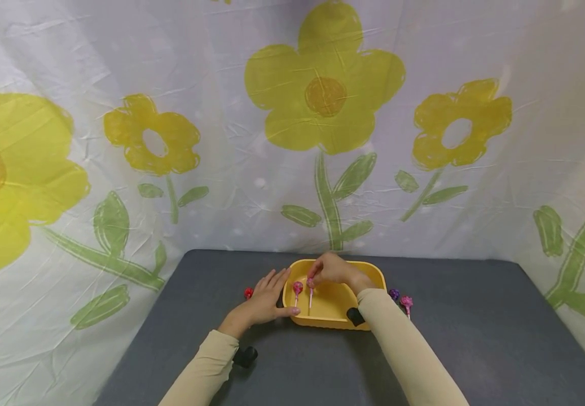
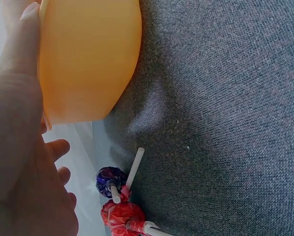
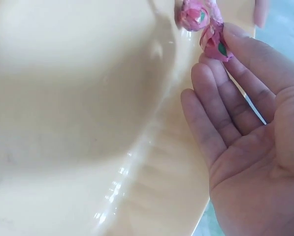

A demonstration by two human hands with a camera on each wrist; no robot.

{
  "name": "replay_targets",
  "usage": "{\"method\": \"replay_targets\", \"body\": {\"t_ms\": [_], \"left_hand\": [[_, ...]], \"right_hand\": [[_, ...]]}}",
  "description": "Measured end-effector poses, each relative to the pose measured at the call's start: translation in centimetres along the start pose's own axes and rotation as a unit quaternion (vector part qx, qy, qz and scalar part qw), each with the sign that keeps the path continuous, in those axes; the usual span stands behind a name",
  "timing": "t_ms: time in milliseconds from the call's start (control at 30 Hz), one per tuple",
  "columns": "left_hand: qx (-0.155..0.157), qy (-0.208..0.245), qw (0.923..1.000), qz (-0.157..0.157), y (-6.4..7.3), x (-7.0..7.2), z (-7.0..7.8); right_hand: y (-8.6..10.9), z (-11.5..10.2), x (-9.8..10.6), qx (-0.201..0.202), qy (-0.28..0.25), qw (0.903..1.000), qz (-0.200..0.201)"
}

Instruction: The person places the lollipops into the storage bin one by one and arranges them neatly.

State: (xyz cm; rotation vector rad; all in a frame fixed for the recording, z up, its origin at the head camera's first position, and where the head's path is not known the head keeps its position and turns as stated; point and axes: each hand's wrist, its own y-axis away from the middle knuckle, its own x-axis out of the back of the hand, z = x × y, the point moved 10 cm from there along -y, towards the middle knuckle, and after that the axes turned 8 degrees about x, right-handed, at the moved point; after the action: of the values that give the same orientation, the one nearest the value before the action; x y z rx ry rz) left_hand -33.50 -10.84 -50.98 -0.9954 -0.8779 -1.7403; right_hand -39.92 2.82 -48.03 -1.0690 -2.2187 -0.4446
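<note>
Right now, the pink-wrapped round lollipop (image 1: pixel 309 282) is at the fingertips of the right hand (image 1: pixel 334 269), its ball pinched between thumb and finger inside the yellow rectangular plastic tray (image 1: pixel 335 323). Its long axis, a thin pale stick, runs from those fingertips back toward the person, roughly in line with the stick of the second pink-wrapped lollipop (image 1: pixel 298 287), which lies just left of the pinch, between it and the left thumb. The left hand (image 1: pixel 264 303) has its fingers spread, touching the tray's left end. Whether the held stick touches the tray floor, I cannot tell. The held wrapper looks crinkled and glossy, with a small green patch.
</note>
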Motion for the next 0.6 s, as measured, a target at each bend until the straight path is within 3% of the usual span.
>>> {"method": "replay_targets", "body": {"t_ms": [267, 600], "left_hand": [[0.014, -0.001, 0.9999, -0.004, 0.0, 0.0, -0.3], [0.004, 0.0, 1.0, -0.005, 0.2, 0.0, 0.0]], "right_hand": [[-0.4, -0.4, -0.4, 0.008, 0.019, 0.9997, -0.01], [-1.5, 0.0, -1.1, 0.015, 0.07, 0.9972, -0.021]]}}
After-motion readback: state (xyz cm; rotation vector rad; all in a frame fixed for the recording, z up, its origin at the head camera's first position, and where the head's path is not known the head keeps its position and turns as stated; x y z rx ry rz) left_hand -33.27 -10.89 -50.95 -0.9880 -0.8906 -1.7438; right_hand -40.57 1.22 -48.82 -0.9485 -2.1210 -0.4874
